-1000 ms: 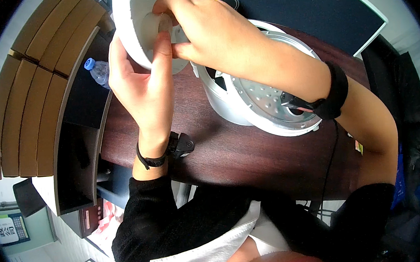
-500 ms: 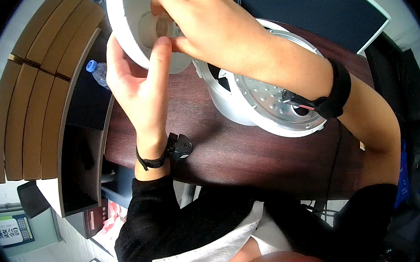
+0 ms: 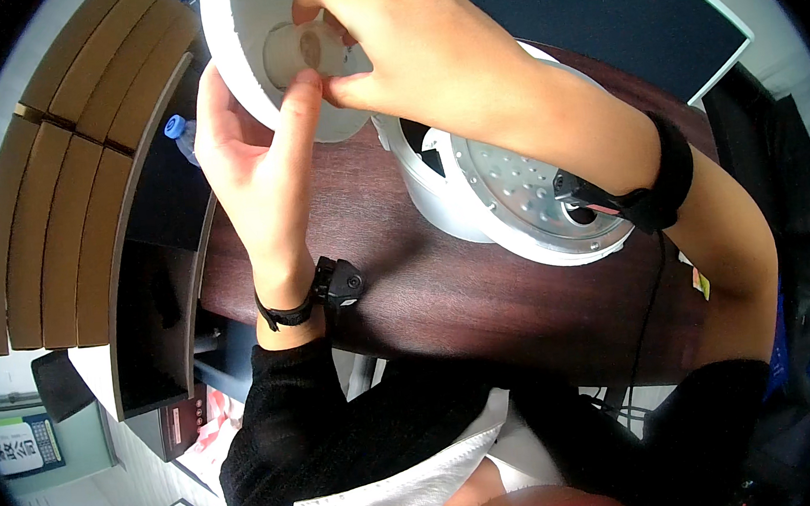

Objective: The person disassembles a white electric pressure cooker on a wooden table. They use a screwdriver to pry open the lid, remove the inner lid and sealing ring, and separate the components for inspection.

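Step in hand: prob. fingertip work on clear round pc. (image 3: 286, 55) inside white tub (image 3: 229, 45), ~11 o'clock. L hand (image 3: 257, 160) has grip on tub wall; R hand (image 3: 411, 40) fingers curled, can't tell if clenched. Next prob. needs steady L, fine R control.

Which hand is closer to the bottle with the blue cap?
Left. In the picture, the left hand is just right of the bottle, at the rim of the white tub. The right hand is farther right, its fingers inside the tub.
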A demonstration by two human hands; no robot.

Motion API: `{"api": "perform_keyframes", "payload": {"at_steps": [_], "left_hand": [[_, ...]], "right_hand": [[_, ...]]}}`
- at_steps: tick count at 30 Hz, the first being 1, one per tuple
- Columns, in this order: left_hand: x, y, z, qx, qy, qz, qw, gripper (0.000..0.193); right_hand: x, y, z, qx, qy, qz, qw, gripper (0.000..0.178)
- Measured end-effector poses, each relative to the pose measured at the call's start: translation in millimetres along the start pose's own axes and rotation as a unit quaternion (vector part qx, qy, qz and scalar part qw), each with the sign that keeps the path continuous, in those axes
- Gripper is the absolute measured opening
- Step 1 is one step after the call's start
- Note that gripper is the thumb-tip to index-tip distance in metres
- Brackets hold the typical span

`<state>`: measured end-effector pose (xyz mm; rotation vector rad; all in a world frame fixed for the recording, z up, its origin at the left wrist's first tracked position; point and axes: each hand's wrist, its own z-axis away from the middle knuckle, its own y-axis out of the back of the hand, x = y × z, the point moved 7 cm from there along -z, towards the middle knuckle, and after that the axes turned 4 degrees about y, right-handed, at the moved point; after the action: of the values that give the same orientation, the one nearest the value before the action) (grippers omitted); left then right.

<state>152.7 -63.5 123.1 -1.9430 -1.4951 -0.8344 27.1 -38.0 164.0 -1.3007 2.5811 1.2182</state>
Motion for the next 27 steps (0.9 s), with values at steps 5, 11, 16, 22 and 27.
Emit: {"api": "perform_keyframes", "payload": {"at_steps": [5, 11, 16, 22, 27], "left_hand": [[3.7, 0.3, 1.5, -0.002, 0.020, -0.003, 1.000, 0.036], [5.3, 1.0, 3.9, -0.003, 0.012, -0.026, 1.000, 0.037], [6.4, -6.3, 3.6, -0.024, 0.001, -0.024, 0.999, 0.036], [7.5, -6.4, 3.9, -0.036, -0.004, -0.046, 0.998, 0.040], [6.7, -3.3, 5.5, -0.045, -0.026, -0.071, 0.996, 0.052]], "right_hand": [[-11.0, 29.2, 10.1, -0.063, -0.069, -0.019, 0.995, 0.035], [-7.7, 26.4, 2.8, -0.245, -0.172, -0.094, 0.950, 0.033], [-12.6, 27.4, 2.9, -0.246, -0.205, -0.119, 0.940, 0.040], [2.1, 19.5, 2.9, -0.129, -0.223, -0.237, 0.937, 0.047], [5.6, 3.7, 10.0, -0.071, -0.261, -0.385, 0.882, 0.048]]}}
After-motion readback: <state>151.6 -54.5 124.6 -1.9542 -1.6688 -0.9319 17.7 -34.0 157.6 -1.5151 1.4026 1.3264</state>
